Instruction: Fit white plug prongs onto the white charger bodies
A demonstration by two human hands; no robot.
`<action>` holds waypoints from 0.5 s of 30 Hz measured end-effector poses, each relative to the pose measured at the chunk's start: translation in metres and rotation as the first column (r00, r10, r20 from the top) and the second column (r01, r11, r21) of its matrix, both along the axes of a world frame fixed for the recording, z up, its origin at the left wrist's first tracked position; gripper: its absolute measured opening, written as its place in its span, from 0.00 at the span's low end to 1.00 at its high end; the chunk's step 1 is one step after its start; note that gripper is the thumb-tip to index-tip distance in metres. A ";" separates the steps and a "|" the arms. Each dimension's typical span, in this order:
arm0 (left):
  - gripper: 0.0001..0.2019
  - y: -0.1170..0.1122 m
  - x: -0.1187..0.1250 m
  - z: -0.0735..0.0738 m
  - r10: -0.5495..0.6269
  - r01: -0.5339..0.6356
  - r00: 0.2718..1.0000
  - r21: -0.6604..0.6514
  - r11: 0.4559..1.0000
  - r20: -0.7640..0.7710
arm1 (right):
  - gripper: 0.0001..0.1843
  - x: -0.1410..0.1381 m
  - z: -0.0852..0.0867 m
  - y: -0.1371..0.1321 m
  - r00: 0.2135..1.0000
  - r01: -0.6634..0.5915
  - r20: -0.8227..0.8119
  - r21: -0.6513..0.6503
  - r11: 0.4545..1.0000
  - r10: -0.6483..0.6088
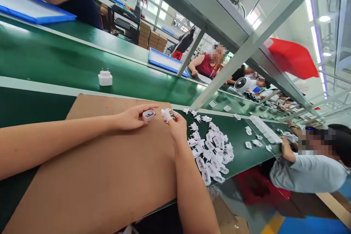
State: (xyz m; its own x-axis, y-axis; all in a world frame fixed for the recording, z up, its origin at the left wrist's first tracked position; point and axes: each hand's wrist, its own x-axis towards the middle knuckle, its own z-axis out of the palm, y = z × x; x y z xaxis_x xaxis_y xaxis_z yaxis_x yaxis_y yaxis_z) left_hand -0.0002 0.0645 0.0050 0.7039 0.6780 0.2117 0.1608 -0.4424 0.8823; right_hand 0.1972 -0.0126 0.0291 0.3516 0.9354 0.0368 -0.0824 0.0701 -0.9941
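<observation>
Above a flat sheet of brown cardboard (pixel 117 175), my left hand (pixel 128 117) grips a white charger housing (pixel 148 115) with its open end toward me and dark parts visible inside. Just to the right, my right hand (pixel 178 126) pinches a white plug piece with pins (pixel 166 114). A small gap separates the two parts. Beside my right forearm lies a heap of similar white plug pieces (pixel 210 150) on the green bench. One white charger (pixel 105 78) stands on the green conveyor belt (pixel 60 65), its pins pointing up.
A grey metal frame post (pixel 219 76) rises close behind the heap. Blue-edged trays (pixel 167 61) rest on the far side of the belt. At the right, a co-worker (pixel 307 164) sits at the bench near more white pieces (pixel 257 142). Other people sit farther back.
</observation>
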 end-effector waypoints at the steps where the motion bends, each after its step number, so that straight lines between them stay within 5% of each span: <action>1: 0.41 -0.007 -0.002 0.000 -0.039 0.038 0.999 -0.049 0.998 -0.023 | 0.24 0.000 0.001 -0.001 1.000 -0.022 -0.014 -0.016 1.000 0.022; 6: 0.49 -0.016 -0.008 0.006 -0.042 0.034 0.996 -0.108 0.994 -0.074 | 0.22 -0.002 0.003 -0.006 0.990 -0.125 -0.067 -0.056 0.991 0.121; 11: 0.30 -0.013 -0.007 0.006 0.046 -0.058 0.991 -0.087 0.995 -0.128 | 0.20 -0.003 0.002 -0.007 0.979 -0.186 -0.104 -0.089 0.978 0.177; 15: 0.32 -0.017 -0.004 0.004 0.089 -0.100 0.990 -0.100 0.990 -0.111 | 0.20 -0.007 0.000 -0.007 0.984 -0.175 -0.051 -0.082 0.981 0.171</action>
